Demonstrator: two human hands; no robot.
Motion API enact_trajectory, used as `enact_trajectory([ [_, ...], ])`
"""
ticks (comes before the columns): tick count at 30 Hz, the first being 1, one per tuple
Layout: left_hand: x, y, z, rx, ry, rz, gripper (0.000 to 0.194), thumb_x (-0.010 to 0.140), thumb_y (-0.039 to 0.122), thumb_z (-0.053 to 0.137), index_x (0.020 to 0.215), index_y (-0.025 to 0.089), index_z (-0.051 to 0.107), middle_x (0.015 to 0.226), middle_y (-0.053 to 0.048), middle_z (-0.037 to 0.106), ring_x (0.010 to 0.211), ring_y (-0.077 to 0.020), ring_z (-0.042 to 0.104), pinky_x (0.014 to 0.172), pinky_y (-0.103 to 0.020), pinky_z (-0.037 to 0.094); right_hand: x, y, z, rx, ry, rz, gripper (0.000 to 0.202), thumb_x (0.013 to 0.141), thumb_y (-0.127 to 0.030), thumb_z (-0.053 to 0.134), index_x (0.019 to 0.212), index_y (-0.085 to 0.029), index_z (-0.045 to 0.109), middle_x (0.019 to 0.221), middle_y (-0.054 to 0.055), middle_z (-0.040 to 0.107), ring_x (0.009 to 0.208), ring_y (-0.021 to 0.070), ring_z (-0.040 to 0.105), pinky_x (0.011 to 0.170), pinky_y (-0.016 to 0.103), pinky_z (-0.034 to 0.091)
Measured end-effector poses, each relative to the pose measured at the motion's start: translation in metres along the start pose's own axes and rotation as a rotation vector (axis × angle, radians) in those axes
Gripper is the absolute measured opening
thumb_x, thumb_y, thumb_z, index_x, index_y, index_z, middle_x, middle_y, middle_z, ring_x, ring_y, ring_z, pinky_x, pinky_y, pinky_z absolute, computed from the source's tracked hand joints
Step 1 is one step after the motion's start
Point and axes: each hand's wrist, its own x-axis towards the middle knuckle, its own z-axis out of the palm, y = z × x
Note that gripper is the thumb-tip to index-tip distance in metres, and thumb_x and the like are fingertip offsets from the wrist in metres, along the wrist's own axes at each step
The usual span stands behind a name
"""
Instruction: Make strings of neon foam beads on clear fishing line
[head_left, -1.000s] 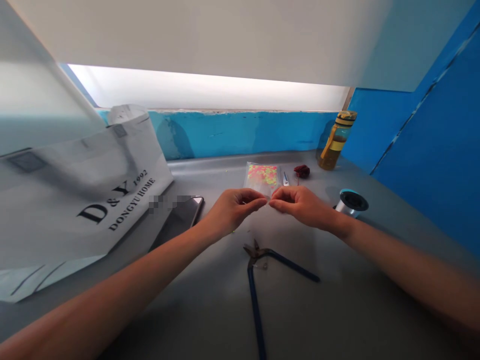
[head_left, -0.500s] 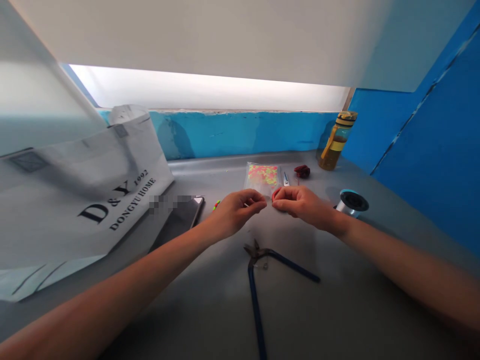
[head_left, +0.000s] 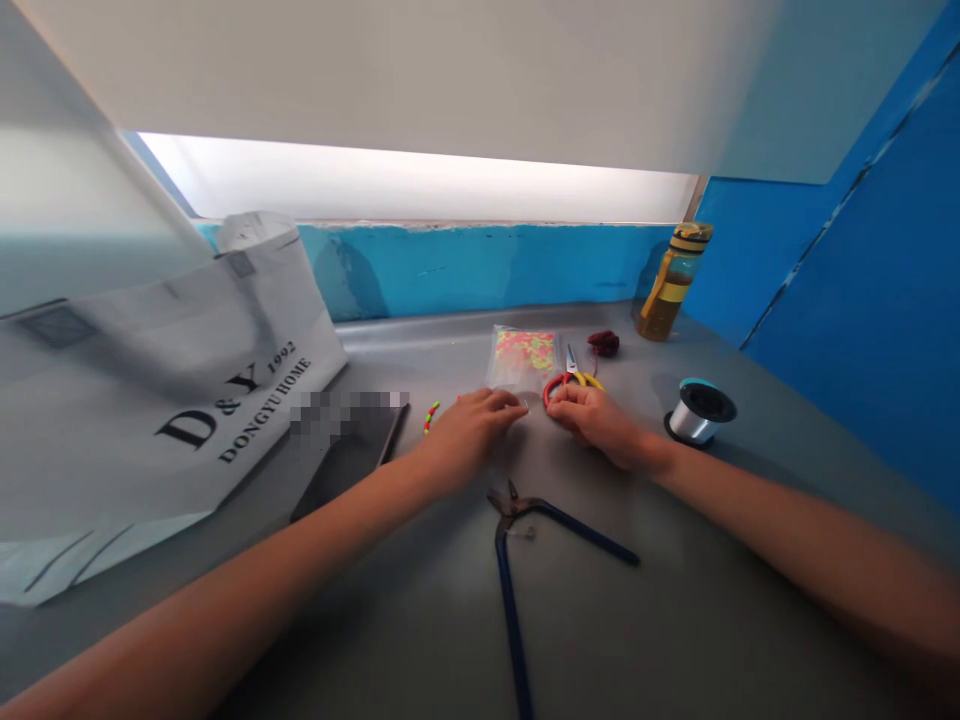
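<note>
Over the middle of the table my left hand [head_left: 471,432] is closed in a pinch. A faint thin clear thread shows at its fingertips. Beyond its wrist side lies a short string of red and green-yellow beads [head_left: 431,416]. My right hand [head_left: 600,422] is also closed, thumb against fingers, a small gap away from the left; what it pinches, if anything, is too fine to see. Just behind its fingers lie scissors [head_left: 572,362] with red and yellow handles. A clear bag of colourful beads [head_left: 525,352] lies flat behind both hands.
Blue-handled pliers [head_left: 512,510] lie spread in front of my hands, a small wire piece [head_left: 530,533] beside them. Right stands a spool of clear line [head_left: 694,415]; behind are a dark red bundle [head_left: 604,344] and a bottle [head_left: 667,290]. Left are a phone [head_left: 352,450] and a large bag [head_left: 262,400].
My left hand has turned palm-down with its fingers flatter. The right hand has shifted down slightly and its wrist has moved left, uncovering the scissors' handles and more of the spool.
</note>
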Motion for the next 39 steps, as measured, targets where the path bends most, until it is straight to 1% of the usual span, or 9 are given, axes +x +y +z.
enact_trajectory([
  [2, -0.002, -0.003, 0.006, 0.107, -0.080, 0.081, 0.052, 0.089, 0.008, 0.046, 0.137, 0.026, 0.055, 0.143, -0.008, 0.055, 0.122, -0.0300, 0.052, 0.095, -0.045, 0.042, 0.000, 0.001, 0.002, 0.003, 0.027, -0.002, 0.017, 0.076, -0.031, 0.059, 0.069, -0.020, 0.049, 0.058, -0.006, 0.039, 0.050, 0.0087, 0.030, 0.045, 0.026, 0.019],
  [6, -0.002, -0.004, 0.008, 0.216, -0.172, 0.083, 0.071, 0.084, 0.003, 0.042, 0.150, 0.026, 0.038, 0.158, -0.006, 0.038, 0.129, -0.0347, 0.044, 0.096, -0.050, 0.040, 0.001, 0.001, 0.002, 0.033, 0.015, 0.030, 0.018, 0.075, -0.031, 0.060, 0.069, -0.020, 0.048, 0.057, -0.007, 0.037, 0.048, 0.0084, 0.028, 0.044, 0.026, 0.016],
  [13, -0.001, -0.008, 0.008, 0.170, -0.126, 0.114, 0.063, 0.085, 0.003, 0.043, 0.144, 0.027, 0.048, 0.147, -0.004, 0.053, 0.121, -0.0318, 0.049, 0.095, -0.047, 0.041, 0.001, 0.001, 0.002, 0.004, 0.003, 0.022, 0.017, 0.076, -0.031, 0.061, 0.071, -0.020, 0.050, 0.059, -0.006, 0.038, 0.050, 0.0083, 0.030, 0.044, 0.026, 0.018],
  [17, 0.000, -0.005, 0.003, 0.018, -0.053, 0.118, 0.053, 0.091, 0.007, 0.045, 0.138, 0.028, 0.056, 0.122, -0.008, 0.067, 0.110, -0.0259, 0.057, 0.091, -0.039, 0.046, 0.000, 0.002, 0.001, -0.003, -0.010, 0.005, 0.016, 0.077, -0.031, 0.061, 0.071, -0.020, 0.050, 0.060, -0.006, 0.039, 0.049, 0.0084, 0.031, 0.044, 0.026, 0.018],
  [21, 0.000, 0.001, -0.004, -0.092, 0.011, 0.058, 0.035, 0.097, 0.018, 0.045, 0.123, 0.026, 0.068, 0.099, -0.009, 0.068, 0.092, -0.0214, 0.064, 0.083, -0.034, 0.050, 0.001, 0.004, 0.000, 0.016, -0.022, 0.007, 0.016, 0.077, -0.030, 0.061, 0.071, -0.020, 0.050, 0.060, -0.006, 0.038, 0.048, 0.0081, 0.030, 0.044, 0.026, 0.016],
  [26, 0.002, -0.003, -0.001, -0.088, 0.034, 0.101, 0.027, 0.095, 0.020, 0.052, 0.116, 0.024, 0.069, 0.105, -0.007, 0.071, 0.098, -0.0230, 0.063, 0.086, -0.038, 0.050, 0.002, 0.004, -0.001, 0.046, -0.025, 0.021, 0.016, 0.077, -0.029, 0.062, 0.071, -0.020, 0.051, 0.059, -0.006, 0.037, 0.049, 0.0080, 0.029, 0.044, 0.026, 0.016],
  [29, 0.002, -0.006, 0.001, -0.021, -0.005, 0.107, 0.025, 0.095, 0.019, 0.053, 0.112, 0.025, 0.071, 0.108, -0.007, 0.070, 0.096, -0.0225, 0.063, 0.083, -0.036, 0.049, 0.002, 0.003, -0.001, 0.051, -0.028, 0.030, 0.015, 0.077, -0.029, 0.063, 0.074, -0.020, 0.052, 0.059, -0.006, 0.037, 0.049, 0.0081, 0.030, 0.044, 0.026, 0.016],
  [35, 0.004, -0.002, -0.006, 0.120, -0.052, 0.137, 0.023, 0.096, 0.020, 0.049, 0.098, 0.024, 0.073, 0.113, -0.007, 0.068, 0.099, -0.0238, 0.059, 0.085, -0.039, 0.047, 0.002, 0.004, 0.000, 0.033, -0.020, 0.015, 0.017, 0.075, -0.032, 0.064, 0.073, -0.020, 0.052, 0.059, -0.006, 0.038, 0.049, 0.0080, 0.030, 0.044, 0.025, 0.016],
  [39, 0.004, 0.000, -0.009, 0.073, -0.041, 0.095, 0.022, 0.095, 0.019, 0.049, 0.091, 0.021, 0.071, 0.113, -0.007, 0.068, 0.102, -0.0239, 0.059, 0.089, -0.039, 0.047, 0.003, 0.004, 0.000, 0.023, -0.028, 0.028, 0.018, 0.075, -0.033, 0.064, 0.073, -0.020, 0.051, 0.059, -0.006, 0.038, 0.048, 0.0079, 0.029, 0.043, 0.025, 0.015],
])
